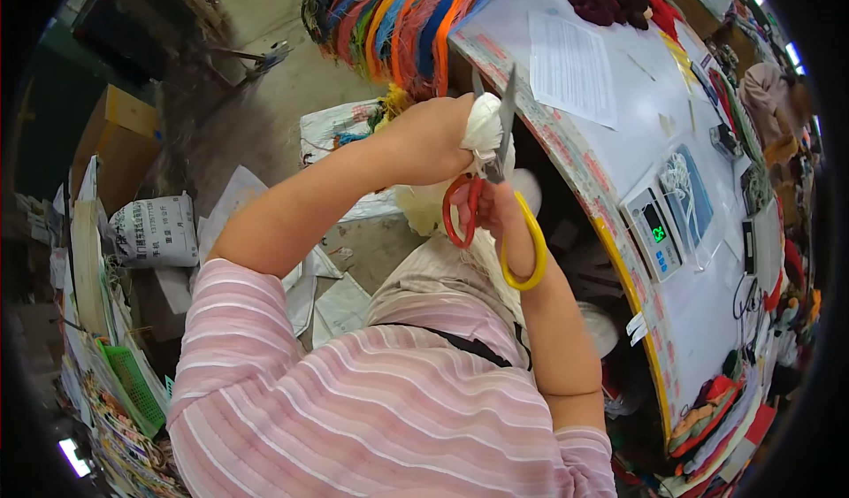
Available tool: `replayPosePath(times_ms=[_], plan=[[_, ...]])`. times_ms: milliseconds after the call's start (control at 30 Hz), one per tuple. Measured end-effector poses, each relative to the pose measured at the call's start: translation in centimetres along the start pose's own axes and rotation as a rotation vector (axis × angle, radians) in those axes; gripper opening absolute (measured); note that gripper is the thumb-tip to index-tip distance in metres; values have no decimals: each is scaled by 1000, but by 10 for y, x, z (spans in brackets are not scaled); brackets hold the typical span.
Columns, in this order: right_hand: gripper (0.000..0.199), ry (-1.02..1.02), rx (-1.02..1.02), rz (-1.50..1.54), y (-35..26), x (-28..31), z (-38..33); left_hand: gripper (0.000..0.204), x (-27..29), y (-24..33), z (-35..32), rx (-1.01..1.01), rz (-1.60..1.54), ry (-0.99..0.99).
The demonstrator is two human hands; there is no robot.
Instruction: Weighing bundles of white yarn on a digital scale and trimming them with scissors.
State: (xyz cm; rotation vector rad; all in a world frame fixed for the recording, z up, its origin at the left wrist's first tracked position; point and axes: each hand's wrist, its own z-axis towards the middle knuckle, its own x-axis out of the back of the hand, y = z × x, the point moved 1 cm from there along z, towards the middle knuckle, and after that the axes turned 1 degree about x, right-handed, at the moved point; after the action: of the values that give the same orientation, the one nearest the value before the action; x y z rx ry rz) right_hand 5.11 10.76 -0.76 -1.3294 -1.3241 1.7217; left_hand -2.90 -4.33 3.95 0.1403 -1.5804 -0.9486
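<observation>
You are holding a bundle of white yarn [485, 125] up in front of your chest, just off the curved edge of the white worktable [619, 135], and your left hand [433, 140] is wrapped tightly around it with the fingers fully closed. Your right hand [495, 210] is gripping a pair of scissors [495, 157] through the red and yellow loops, and the blades are standing slightly parted and pointing upward, right alongside the yarn and touching or nearly touching your left knuckles. That closeness is the risk: if the blades are closing while the bundle is slipping or twisting, they may be nicking your fingers or biting strands you mean to keep. The tips are also rising toward your face, so a jerk upward could be bringing them too near. Room is opening to your left and downward, over your lap and the littered floor; to your right the table rim and the digital scale [653, 233] are sitting near your elbow, and the hanging coloured yarn skeins [398, 11] are crowding the space ahead.
</observation>
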Motion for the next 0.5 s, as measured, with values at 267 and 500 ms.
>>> replayPosePath(times_ms=[267, 500], plan=[[50, -8, -267, -123, 3, 7, -11, 27, 5, -14, 1, -14, 194, -76], [55, -59, -287, 18, 7, 5, 0, 30, -13, -19, -7, 6, 8, -81]])
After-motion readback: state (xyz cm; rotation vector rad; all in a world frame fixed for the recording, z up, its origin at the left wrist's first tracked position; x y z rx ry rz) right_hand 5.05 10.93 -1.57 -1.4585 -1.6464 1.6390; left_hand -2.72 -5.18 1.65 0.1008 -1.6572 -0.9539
